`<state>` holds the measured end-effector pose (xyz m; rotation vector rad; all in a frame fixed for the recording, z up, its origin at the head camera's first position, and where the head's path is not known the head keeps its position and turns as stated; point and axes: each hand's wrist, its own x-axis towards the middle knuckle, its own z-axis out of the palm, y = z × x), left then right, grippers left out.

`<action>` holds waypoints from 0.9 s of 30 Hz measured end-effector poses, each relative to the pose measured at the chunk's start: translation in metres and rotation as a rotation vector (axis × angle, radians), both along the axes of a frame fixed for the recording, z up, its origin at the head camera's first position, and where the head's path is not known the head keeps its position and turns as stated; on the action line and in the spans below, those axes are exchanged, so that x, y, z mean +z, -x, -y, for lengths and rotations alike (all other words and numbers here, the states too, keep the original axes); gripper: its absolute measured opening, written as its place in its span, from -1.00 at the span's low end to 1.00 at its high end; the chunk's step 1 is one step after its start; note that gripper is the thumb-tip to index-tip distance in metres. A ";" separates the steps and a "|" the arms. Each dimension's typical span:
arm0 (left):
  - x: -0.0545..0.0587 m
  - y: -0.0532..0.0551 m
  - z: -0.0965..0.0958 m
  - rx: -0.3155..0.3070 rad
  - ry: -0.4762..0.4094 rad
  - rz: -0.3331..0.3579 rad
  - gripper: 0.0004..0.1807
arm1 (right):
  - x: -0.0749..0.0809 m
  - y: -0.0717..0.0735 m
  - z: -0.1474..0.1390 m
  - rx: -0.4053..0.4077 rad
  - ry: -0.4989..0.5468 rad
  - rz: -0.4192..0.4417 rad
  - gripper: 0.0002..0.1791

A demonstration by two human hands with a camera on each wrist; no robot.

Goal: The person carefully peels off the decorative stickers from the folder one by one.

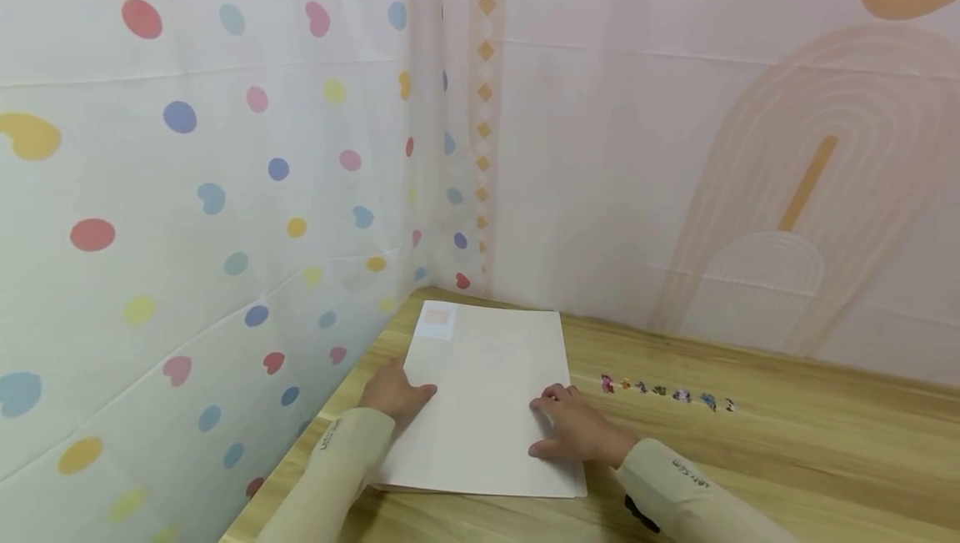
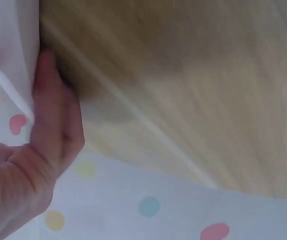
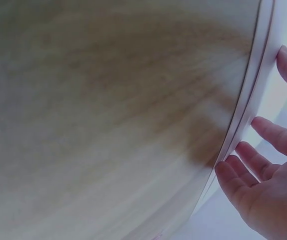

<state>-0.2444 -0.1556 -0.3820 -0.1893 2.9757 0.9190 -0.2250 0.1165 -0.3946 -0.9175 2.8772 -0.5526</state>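
A large off-white rectangular sheet or folder [image 1: 487,393] lies flat on the wooden table, with a small label [image 1: 437,319] bearing an orange picture in its far left corner. More than one layer shows along its edge [image 3: 248,82] in the right wrist view. My left hand [image 1: 396,393] rests at the left edge, thumb over the top and fingers along the side. Across from it, my right hand [image 1: 576,428] touches the right edge, fingers spread and thumb lying on the top face. Whether the fingertips reach underneath, I cannot tell.
To the right, several tiny colourful pieces [image 1: 660,390] lie in a row on the wooden table [image 1: 750,460]. A dotted curtain [image 1: 225,193] hangs along the left side and a pale pink curtain [image 1: 600,151] along the back. Something black [image 1: 641,515] shows under the right sleeve.
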 end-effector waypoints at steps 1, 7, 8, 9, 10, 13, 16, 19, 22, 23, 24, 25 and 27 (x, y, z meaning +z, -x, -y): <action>0.003 -0.002 0.000 0.001 0.007 0.023 -0.25 | 0.000 0.000 0.000 -0.003 0.000 0.002 -0.36; 0.016 -0.012 0.005 -0.051 0.096 0.186 -0.30 | 0.000 -0.001 0.000 -0.020 -0.005 0.022 -0.35; 0.017 -0.014 0.005 -0.066 0.117 0.214 -0.30 | 0.000 -0.001 0.000 -0.021 -0.005 0.023 -0.35; 0.018 -0.014 0.006 -0.077 0.138 0.247 -0.26 | 0.000 -0.001 0.000 -0.022 -0.003 0.026 -0.35; 0.019 -0.015 0.007 -0.085 0.154 0.279 -0.21 | 0.000 -0.001 0.000 -0.020 -0.001 0.025 -0.35; 0.019 -0.017 0.009 -0.111 0.134 0.362 0.04 | 0.001 -0.001 -0.001 -0.006 -0.021 -0.001 -0.36; 0.016 -0.019 0.015 -0.130 0.004 0.405 0.24 | 0.002 -0.001 0.000 0.014 -0.054 -0.046 -0.36; 0.014 -0.021 0.022 -0.193 -0.290 0.423 0.11 | 0.003 -0.002 -0.001 0.018 -0.062 -0.065 -0.37; 0.015 -0.025 0.030 -0.274 -0.593 0.434 -0.24 | 0.004 -0.002 -0.003 0.013 -0.045 -0.047 -0.37; 0.016 -0.026 0.033 -0.307 -0.660 0.429 -0.33 | 0.004 -0.002 -0.004 0.012 -0.038 -0.041 -0.37; 0.018 -0.028 0.034 -0.339 -0.716 0.419 -0.42 | 0.004 -0.002 -0.005 0.010 -0.034 -0.033 -0.37; 0.019 -0.030 0.035 -0.357 -0.738 0.405 -0.42 | 0.003 -0.002 -0.005 0.007 -0.028 -0.030 -0.37; 0.022 -0.035 0.034 -0.381 -0.793 0.378 -0.39 | 0.003 -0.002 -0.007 0.002 -0.018 -0.027 -0.37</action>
